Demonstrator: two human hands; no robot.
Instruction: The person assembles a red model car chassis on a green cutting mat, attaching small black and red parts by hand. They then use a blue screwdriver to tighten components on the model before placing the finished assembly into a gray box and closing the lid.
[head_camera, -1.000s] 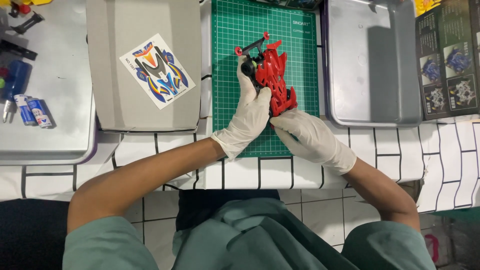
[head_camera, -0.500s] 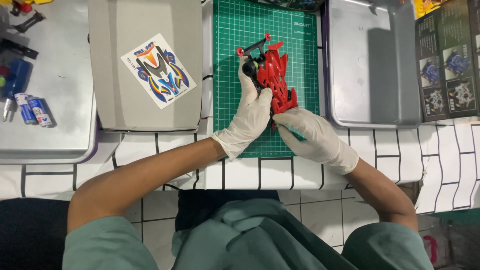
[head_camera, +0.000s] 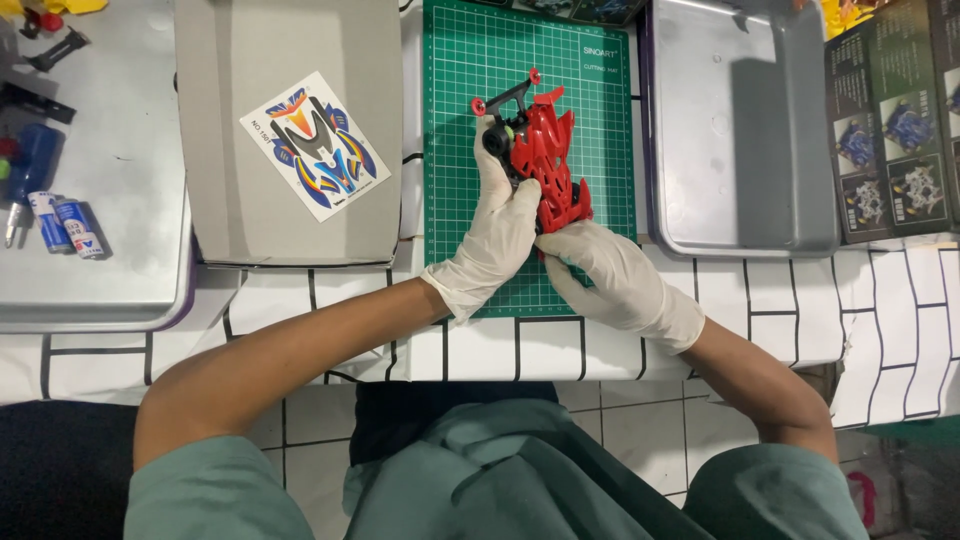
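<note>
I have the red toy car (head_camera: 545, 165) over the green cutting mat (head_camera: 455, 120), gripped between both gloved hands. My left hand (head_camera: 495, 240) is wrapped along its left side, fingers closed on the body and reaching up toward the black wheel near the front. My right hand (head_camera: 610, 275) is clamped on the rear end of the car from below. The car's nose, with its black bumper and small red rollers, points away from me. To the left of the mat, a sticker sheet (head_camera: 315, 145) lies on a grey box (head_camera: 230, 60). Two small batteries (head_camera: 65, 222) rest on the tray (head_camera: 120, 290) at far left, and a metal tray (head_camera: 740, 200) sits to the right of the mat.
</note>
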